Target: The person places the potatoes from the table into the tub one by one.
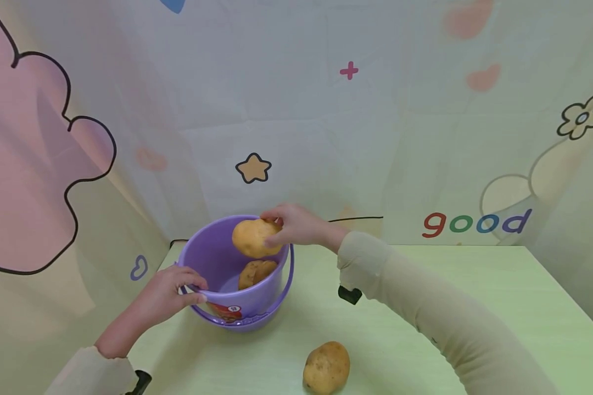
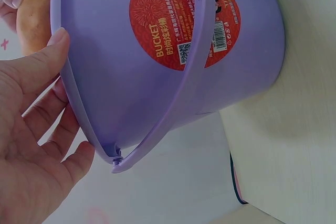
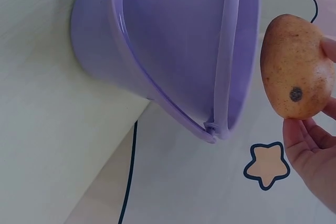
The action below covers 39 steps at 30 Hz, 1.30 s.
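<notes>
A purple bucket (image 1: 267, 296) stands on the table with its handle hanging down at the front. My left hand (image 1: 170, 291) holds the near left of its rim between thumb and fingers; the left wrist view shows this hand (image 2: 39, 124) at the rim, beside the red label (image 2: 157, 24). Over the mouth of the bucket, my right hand (image 1: 298, 225) pinches a potato (image 1: 252, 238) between thumb and fingers. A dark spot marks that potato (image 3: 296, 72) in the right wrist view. Inside the bucket lie potatoes (image 1: 251, 274), partly hidden by the wall.
Another potato (image 1: 327, 366) lies on the pale green table (image 1: 425, 307), in front and to the right of the bucket. A printed cloth (image 1: 296, 137) with a star, hearts and the word "good" hangs behind the table.
</notes>
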### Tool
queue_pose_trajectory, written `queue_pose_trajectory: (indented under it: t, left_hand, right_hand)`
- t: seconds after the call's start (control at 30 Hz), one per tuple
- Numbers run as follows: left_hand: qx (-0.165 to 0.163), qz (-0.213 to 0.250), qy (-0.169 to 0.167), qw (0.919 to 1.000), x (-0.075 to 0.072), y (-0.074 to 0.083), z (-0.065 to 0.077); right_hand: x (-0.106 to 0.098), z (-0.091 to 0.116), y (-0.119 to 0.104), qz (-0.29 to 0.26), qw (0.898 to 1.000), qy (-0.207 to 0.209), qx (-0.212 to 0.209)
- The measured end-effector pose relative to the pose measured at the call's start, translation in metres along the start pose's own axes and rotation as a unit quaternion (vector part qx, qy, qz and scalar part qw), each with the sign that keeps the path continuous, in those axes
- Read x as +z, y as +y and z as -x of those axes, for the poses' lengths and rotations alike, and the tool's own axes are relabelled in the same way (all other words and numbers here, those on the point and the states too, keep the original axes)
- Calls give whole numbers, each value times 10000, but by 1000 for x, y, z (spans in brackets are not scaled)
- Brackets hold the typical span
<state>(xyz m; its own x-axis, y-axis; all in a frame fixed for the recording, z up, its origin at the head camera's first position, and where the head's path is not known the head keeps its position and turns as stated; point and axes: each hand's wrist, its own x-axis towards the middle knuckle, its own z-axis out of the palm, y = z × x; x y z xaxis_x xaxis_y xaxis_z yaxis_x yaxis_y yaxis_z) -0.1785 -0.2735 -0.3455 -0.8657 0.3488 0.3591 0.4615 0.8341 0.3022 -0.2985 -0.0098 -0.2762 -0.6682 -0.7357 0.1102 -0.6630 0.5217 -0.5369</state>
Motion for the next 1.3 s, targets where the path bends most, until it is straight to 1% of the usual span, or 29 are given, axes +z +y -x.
queue_pose_trajectory:
  t: [0.23, 0.43, 0.53, 0.73, 0.93, 1.13, 1.3]
  left_hand:
    - [-23, 41, 21, 10000, 2, 1, 2]
    - [49, 25, 123, 9999, 3, 0, 3]
    - [80, 34, 160, 9998, 4, 1, 4]
    - [70, 113, 138, 9998, 6, 2, 5]
    - [86, 65, 186, 9998, 5, 2, 7]
    - [236, 16, 245, 9994, 1, 1, 4]
    - [229, 7, 144, 9996, 0, 0, 0]
  right_hand:
    - [6, -7, -4, 7, 9999, -115, 69]
    - [10, -15, -6, 28, 9999, -96, -26]
    - [13, -18, -6, 121, 9999, -93, -46]
    - [22, -21, -5, 191, 9997, -143, -49]
    - [31, -25, -10, 34, 9997, -224, 70]
    - [38, -31, -9, 21, 9998, -156, 112]
    - [43, -33, -10, -123, 9997, -117, 163]
